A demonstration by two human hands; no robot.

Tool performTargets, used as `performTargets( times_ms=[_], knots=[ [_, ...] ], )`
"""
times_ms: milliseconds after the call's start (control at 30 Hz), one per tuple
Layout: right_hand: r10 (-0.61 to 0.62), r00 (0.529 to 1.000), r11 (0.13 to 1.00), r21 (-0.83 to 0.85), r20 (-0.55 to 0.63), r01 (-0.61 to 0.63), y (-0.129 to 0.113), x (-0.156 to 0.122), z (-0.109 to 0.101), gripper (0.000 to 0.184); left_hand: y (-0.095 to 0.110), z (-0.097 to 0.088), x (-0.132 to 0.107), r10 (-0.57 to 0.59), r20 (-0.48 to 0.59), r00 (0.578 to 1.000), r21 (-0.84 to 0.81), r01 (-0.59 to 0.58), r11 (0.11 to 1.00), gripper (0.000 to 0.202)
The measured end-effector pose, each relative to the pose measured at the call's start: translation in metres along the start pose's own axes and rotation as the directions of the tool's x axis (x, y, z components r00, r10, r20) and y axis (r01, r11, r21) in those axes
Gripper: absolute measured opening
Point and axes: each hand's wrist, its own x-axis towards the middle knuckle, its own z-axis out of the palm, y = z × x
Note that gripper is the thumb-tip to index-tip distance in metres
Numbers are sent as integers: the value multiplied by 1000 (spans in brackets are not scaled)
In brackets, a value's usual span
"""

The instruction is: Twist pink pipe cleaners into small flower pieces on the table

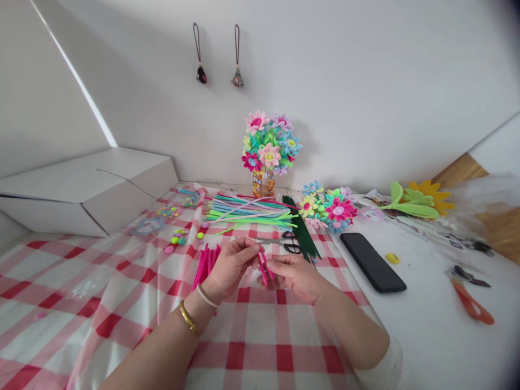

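Observation:
A short hot-pink pipe cleaner (264,266), bent into a narrow loop, is held between both hands over the checked cloth. My left hand (235,261) pinches its upper end between thumb and fingertips. From the other side, my right hand (294,275) grips the lower part, the fingers curled behind it. Partly behind my left wrist lies a bundle of hot-pink pipe cleaners (206,261). Black-handled scissors (290,242) rest just beyond the hands. Farther back is a pile of blue, green and lilac pipe cleaners (247,211), with dark green stems (303,230) at its right.
A jar of fuzzy flowers (264,184) stands by the wall, and more flowers (329,208) lie to its right. Small pompoms (177,238) sit at the left near a white box (122,195). On the right are a black phone (372,262) and orange-handled pliers (471,300).

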Motion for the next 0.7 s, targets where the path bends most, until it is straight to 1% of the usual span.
performTargets(
  times_ms=[133, 233, 333, 433, 700],
  knots=[
    [16, 999, 1000, -19, 41, -15, 3, 0, -1, 25, 1, 3, -2, -30, 31, 999, -30, 31, 999, 9],
    [-12, 998, 1000, -18, 66, 13, 2, 0, 0, 22, 0, 2, -1, -35, 37, 999, -46, 37, 998, 10],
    [-52, 998, 999, 6, 44, 52, 1, 0, 1, 20, -2, 0, 0, -55, 36, 998, -32, 56, 998, 12],
    [-73, 997, 997, 18, 32, 72, 0, 0, 1, 19, -4, -1, 0, -54, 3, 999, -22, 55, 998, 14],
    [-107, 992, 986, -122, 61, 114, -4, -4, 6, 18, -4, 4, -3, -69, -3, 998, -107, 68, 992, 11]
  ],
)
